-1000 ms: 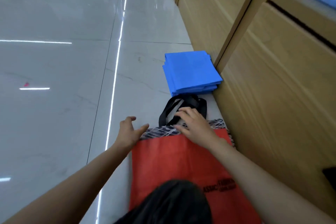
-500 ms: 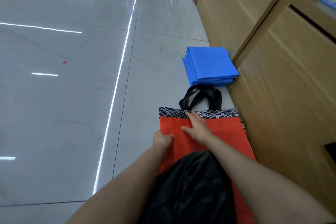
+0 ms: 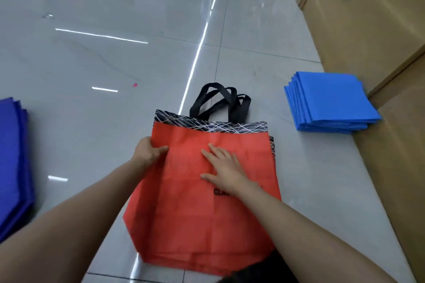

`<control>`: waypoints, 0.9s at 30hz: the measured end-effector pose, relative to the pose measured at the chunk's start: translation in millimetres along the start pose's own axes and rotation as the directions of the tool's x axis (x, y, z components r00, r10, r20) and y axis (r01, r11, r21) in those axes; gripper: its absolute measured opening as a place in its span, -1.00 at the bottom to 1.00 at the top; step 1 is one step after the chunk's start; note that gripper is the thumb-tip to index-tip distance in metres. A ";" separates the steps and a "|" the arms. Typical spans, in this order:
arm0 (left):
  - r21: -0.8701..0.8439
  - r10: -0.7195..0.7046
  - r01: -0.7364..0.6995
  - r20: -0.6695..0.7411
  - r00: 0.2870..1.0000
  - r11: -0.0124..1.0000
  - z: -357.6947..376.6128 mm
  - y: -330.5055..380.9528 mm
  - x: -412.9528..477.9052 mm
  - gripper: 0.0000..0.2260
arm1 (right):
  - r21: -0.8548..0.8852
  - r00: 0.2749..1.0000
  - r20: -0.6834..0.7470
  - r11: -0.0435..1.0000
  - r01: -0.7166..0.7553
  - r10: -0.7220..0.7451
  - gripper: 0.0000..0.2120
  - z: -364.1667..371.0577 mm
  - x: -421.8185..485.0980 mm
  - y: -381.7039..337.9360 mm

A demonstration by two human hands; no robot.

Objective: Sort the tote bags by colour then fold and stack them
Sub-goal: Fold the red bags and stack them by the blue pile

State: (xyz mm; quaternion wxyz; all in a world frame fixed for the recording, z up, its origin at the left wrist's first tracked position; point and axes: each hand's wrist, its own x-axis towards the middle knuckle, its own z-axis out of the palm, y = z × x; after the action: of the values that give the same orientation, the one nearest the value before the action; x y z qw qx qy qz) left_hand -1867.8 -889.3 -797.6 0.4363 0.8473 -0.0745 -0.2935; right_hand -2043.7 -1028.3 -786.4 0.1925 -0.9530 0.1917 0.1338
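Past the dark blue stack [image 3: 13, 156] at left, folding looks about to begin: the left hand [image 3: 148, 150] pinches the left edge of the red tote bag [image 3: 195, 213], flat on the floor [image 3: 103, 126], which wants carrying over rightward. The right hand [image 3: 226, 169] presses its middle, fingers straight and spread. Folded light blue bags [image 3: 331, 103] sit right.
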 end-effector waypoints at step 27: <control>0.474 0.414 -0.595 0.436 0.799 0.650 -43.4 -63.6 -95.6 -0.05 | -0.100 0.919 0.191 0.925 0.367 -0.344 -0.37 37.2 -65.9 -20.8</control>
State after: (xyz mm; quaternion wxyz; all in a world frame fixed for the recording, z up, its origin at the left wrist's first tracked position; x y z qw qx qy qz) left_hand -1929.7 -783.8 -786.7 0.2001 0.8310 -0.4597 -0.2410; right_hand -2100.5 -974.3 -791.3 0.1649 -0.9678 -0.0114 0.1897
